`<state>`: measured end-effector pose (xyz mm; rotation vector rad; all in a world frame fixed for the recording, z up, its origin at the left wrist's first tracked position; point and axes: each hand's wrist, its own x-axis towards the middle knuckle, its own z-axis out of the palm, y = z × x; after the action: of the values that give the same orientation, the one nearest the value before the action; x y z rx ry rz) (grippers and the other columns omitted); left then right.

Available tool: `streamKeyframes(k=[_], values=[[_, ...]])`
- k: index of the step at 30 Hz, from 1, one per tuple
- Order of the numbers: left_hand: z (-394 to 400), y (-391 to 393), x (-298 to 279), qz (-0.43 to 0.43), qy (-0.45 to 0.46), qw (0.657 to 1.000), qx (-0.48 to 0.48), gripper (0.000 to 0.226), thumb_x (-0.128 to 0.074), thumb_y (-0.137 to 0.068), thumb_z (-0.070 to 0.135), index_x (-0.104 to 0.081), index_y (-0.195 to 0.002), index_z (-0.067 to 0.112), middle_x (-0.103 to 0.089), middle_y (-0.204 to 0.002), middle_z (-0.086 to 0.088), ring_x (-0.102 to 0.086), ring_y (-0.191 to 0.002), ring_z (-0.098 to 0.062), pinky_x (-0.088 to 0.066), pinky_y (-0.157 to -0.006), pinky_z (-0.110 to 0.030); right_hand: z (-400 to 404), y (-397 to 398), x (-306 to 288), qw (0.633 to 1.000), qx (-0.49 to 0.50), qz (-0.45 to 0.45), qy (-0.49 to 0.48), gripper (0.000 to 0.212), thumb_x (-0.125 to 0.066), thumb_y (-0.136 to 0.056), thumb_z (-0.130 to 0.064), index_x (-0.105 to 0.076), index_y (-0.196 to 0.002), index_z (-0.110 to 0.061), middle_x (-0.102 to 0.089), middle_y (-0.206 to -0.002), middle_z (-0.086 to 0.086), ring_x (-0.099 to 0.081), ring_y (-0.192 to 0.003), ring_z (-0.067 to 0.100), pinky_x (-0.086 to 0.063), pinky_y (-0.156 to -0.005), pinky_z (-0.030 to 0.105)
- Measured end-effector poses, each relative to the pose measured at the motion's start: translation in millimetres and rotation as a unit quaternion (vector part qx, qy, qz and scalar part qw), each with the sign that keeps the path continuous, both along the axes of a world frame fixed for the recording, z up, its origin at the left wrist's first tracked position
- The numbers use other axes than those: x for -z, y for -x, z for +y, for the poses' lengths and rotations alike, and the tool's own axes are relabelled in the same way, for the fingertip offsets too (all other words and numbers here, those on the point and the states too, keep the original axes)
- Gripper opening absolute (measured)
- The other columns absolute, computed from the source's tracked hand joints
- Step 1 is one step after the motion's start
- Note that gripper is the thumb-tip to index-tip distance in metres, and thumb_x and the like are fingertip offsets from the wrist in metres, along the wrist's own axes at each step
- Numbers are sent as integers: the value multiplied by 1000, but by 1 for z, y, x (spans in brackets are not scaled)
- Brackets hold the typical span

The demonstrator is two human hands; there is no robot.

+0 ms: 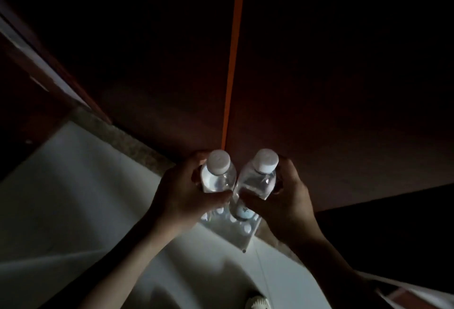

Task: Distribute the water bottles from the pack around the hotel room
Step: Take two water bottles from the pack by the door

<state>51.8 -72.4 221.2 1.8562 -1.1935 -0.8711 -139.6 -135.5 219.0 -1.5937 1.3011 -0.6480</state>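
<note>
We look down in very dim light at our two hands, each holding a clear, white-capped water bottle upright. Our left hand [183, 192] curls its fingers and thumb around the left bottle [217, 173]; our right hand [282, 194] wraps the right bottle [260, 176] the same way, thumb across its front. The two bottles lean together, almost touching between our thumbs. Just below our fingertips sits the plastic-wrapped pack [233, 225], its remaining white caps showing, resting on a pale counter [73, 198]. Beyond our knuckles stands a dark wooden panel with a thin orange strip [232, 63]. To do this step well, we judge, we should keep both grips firm around the bottle bodies, lift straight clear of the pack, and hold them upright. A small round pale label shows below our right thumb; its mark is too blurred to read.
</note>
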Motion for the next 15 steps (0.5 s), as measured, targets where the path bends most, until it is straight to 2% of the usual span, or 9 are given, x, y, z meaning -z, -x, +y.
streamKeyframes(k=[1, 3, 5, 8, 10, 13, 15], values=[[-4, -3, -42, 23, 14, 1000, 2, 60, -88, -52, 41, -55, -100, 55, -68, -91, 35, -62, -90, 16, -48, -74, -7, -5, 0, -44, 999, -11, -30, 9, 60, -90, -60, -26, -52, -103, -43, -71, -97, -19, -70, -86, 3, -61, -72, 42], [-11, -8, -125, 61, 49, 997, -1, 65, -86, -48, 44, -61, -108, 47, -73, -101, 20, -68, -95, 3, -56, -83, -27, -13, -2, -130, 993, -36, -105, 29, 62, -88, -64, -14, -52, -110, -34, -72, -101, -9, -73, -91, 13, -61, -71, 45], [-14, -9, -207, 95, 92, 991, -7, 60, -86, -49, 38, -65, -105, 43, -76, -102, 7, -71, -97, -11, -57, -85, -43, -15, -4, -215, 982, -54, -170, 55, 59, -85, -64, -12, -52, -110, -29, -73, -101, -5, -74, -89, 17, -60, -68, 33], [-11, -3, -326, 128, 162, 978, -17, 51, -83, -51, 31, -68, -100, 36, -77, -99, 0, -73, -95, -17, -55, -82, -40, -14, -11, -331, 958, -62, -261, 103, 57, -81, -62, -15, -53, -110, -25, -73, -99, -6, -73, -87, 14, -57, -67, 25], [-7, 5, -396, 140, 204, 969, -27, 57, -81, -53, 32, -67, -108, 29, -77, -102, -2, -72, -99, -19, -54, -84, -40, -12, -16, -398, 938, -64, -313, 136, 54, -77, -64, -19, -52, -112, -23, -73, -98, -5, -72, -86, 12, -56, -69, 25], [1, 23, -496, 136, 270, 953, -34, 54, -75, -60, 38, -64, -112, 37, -73, -112, -3, -68, -109, -21, -52, -91, -42, -3, -21, -492, 908, -92, -370, 172, 51, -71, -70, -22, -52, -117, -23, -70, -99, -3, -69, -85, 13, -55, -69, 26], [11, 36, -554, 118, 306, 944, -38, 52, -69, -60, 46, -60, -111, 38, -68, -119, -4, -63, -116, -25, -49, -98, -47, 3, -19, -547, 893, -121, -390, 189, 47, -69, -76, -16, -51, -119, -26, -70, -98, -6, -68, -83, 10, -54, -68, 24]])
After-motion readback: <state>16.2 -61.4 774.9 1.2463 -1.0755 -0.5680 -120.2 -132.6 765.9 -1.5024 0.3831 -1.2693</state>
